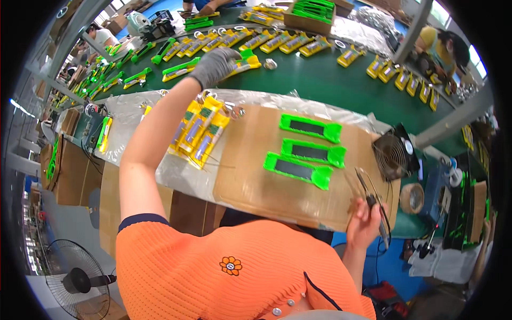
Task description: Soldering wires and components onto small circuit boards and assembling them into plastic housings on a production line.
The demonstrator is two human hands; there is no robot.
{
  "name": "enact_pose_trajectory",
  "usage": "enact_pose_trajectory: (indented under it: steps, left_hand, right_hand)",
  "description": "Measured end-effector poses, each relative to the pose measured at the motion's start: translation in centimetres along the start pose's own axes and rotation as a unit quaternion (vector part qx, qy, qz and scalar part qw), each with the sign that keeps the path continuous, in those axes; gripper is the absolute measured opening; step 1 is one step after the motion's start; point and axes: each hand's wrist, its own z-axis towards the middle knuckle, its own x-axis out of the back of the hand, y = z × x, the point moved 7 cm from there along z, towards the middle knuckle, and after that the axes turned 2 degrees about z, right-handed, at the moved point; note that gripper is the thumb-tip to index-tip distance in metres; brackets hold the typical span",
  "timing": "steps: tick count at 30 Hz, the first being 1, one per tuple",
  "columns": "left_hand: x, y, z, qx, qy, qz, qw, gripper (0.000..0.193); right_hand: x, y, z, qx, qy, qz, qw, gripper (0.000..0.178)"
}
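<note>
My left hand (217, 67), in a grey glove, reaches over the green conveyor belt. Its fingers are closed on a yellow-and-green part (246, 64) lying there, though the fingertips are partly hidden. A soldering iron (372, 201) with a dark grip and a cable sits in my bare right hand (365, 223), beside the front right of a cardboard sheet (250, 176). On that sheet lie three bright green housings with dark panels: a far one (309, 127), a middle one (313, 153) and a near one (296, 169). Several yellow parts with wires (198, 130) lie under my left forearm.
The belt (320, 74) carries rows of yellow and green parts. A small square fan (394, 153) and a tape roll (412, 198) stand at the right. A box of green parts (310, 15) is at the back. Other people work around the belt.
</note>
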Motion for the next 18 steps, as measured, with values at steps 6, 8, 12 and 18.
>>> enact_pose_trajectory:
  steps: [6, 8, 12, 18]
  left_hand:
    - [-1.3, -16.6, 12.0, 0.171, -0.063, 0.163, 0.970, 0.032]
    - [-4.6, -16.9, 14.6, 0.149, -0.082, 0.195, 0.966, 0.038]
    - [-8.2, -18.8, 15.7, 0.304, -0.051, 0.268, 0.913, 0.070]
    - [-11.1, -21.4, 13.9, 0.358, -0.109, 0.157, 0.914, 0.093]
  right_hand:
    - [-0.4, -0.2, 0.0, 0.011, 0.004, -0.021, 1.000, 0.004]
    - [-0.3, -0.2, 0.0, 0.016, 0.011, -0.025, 1.000, 0.004]
    - [0.1, -0.1, -0.1, 0.001, 0.021, 0.004, 1.000, 0.013]
    - [0.4, -0.1, 0.0, -0.017, 0.034, -0.057, 0.998, 0.019]
